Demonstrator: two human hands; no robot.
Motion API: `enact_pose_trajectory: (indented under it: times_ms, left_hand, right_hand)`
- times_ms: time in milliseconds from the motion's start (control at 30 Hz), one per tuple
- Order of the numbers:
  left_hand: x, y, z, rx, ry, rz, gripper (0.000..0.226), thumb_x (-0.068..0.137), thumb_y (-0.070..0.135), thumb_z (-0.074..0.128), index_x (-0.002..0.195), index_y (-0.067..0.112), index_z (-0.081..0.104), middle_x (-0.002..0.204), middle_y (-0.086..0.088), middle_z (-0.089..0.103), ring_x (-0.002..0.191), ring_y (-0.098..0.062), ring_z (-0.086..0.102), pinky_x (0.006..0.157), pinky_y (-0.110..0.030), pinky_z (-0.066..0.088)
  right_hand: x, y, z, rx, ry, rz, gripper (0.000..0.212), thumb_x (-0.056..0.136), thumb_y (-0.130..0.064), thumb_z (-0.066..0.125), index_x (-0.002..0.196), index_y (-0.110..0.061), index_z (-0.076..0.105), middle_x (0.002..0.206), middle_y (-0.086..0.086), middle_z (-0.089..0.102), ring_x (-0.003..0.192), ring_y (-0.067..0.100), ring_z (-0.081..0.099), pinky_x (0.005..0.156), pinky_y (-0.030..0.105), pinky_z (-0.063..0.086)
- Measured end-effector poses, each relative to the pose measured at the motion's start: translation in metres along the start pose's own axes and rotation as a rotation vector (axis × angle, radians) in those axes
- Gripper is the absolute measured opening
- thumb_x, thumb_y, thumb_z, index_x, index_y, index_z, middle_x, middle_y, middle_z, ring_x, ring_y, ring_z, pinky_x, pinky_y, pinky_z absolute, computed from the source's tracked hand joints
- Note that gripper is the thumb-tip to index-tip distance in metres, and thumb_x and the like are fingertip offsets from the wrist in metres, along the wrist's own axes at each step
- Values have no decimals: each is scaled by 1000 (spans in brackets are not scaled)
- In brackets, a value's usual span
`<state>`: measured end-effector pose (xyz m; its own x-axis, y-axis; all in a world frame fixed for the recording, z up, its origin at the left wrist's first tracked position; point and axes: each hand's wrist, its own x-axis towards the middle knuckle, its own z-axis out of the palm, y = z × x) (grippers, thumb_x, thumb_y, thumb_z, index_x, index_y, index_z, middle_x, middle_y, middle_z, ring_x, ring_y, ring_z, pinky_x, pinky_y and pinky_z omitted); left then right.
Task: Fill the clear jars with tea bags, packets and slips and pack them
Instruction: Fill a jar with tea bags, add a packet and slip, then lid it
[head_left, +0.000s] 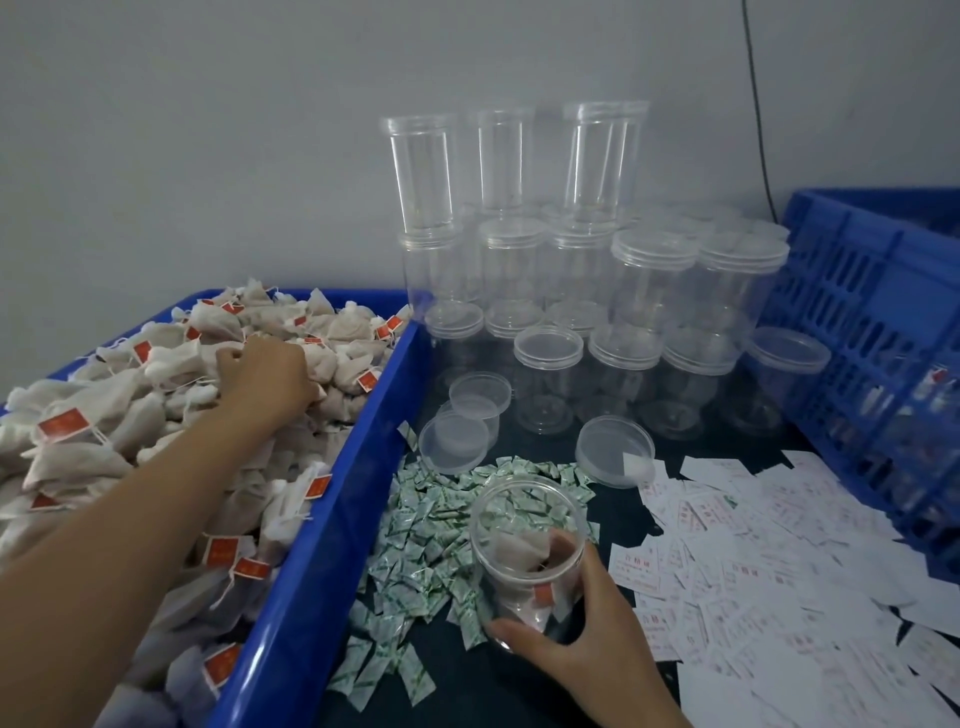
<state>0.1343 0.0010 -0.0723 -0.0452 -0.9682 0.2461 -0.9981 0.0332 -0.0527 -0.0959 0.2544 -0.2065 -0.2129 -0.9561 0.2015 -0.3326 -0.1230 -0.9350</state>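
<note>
Now filling: left hand grips white red-tagged tea bags in the blue plastic tub — right hand holds a clear plastic jar, barely filled. Next, carry them across.

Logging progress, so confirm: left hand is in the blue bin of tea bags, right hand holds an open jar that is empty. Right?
Not empty: the head view shows a tea bag with a red tag inside the open jar the right hand holds. The left hand is in the blue bin.
</note>
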Motion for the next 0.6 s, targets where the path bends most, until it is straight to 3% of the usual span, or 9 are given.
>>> enact_pose_trajectory:
  times_ms: [133,233,300,367,500,600]
  left_hand:
    - [-10,5,-17,-306,143,7,19,89,20,64,84,3,71,101,-14,66,102,-30,55,90,-43,37]
    - [-18,12,-34,-671,223,56,18,95,21,56,93,4,62,96,-9,62,93,-25,55,81,-38,43]
    - [-23,19,-45,-803,227,56,15,99,23,50,93,9,51,84,-2,56,82,-20,50,67,-30,37]
    - [-26,24,-53,-893,228,20,15,100,24,48,93,11,47,85,-4,54,82,-20,49,68,-32,35]
    - [-34,30,-62,-1089,192,-91,16,99,26,50,87,16,48,91,-4,55,87,-24,55,80,-43,50]
    - [-52,39,-73,-1293,78,-76,13,98,25,52,87,18,51,102,-9,59,76,-18,63,63,-33,56]
  right_hand:
    - [0,-4,0,15,2,-11,72,50,-71,85,111,-68,47,119,-36,60,106,-15,59,82,0,42]
    - [0,-6,-2,27,-2,-17,71,50,-71,85,108,-74,44,118,-38,59,105,-17,58,81,-1,42]
    - [-1,-6,-2,33,-14,-12,71,51,-70,85,108,-75,43,119,-38,58,105,-18,58,81,-1,42]
    - [-1,-6,-2,28,-16,-16,71,51,-71,84,108,-76,42,120,-40,57,105,-19,57,81,-2,41]
    - [-2,-6,-2,21,-17,-21,70,53,-71,84,107,-76,42,119,-40,58,105,-19,57,80,-2,42]
    - [-2,-6,-2,13,-13,-21,70,52,-73,83,108,-77,41,120,-40,57,104,-19,57,79,-1,42]
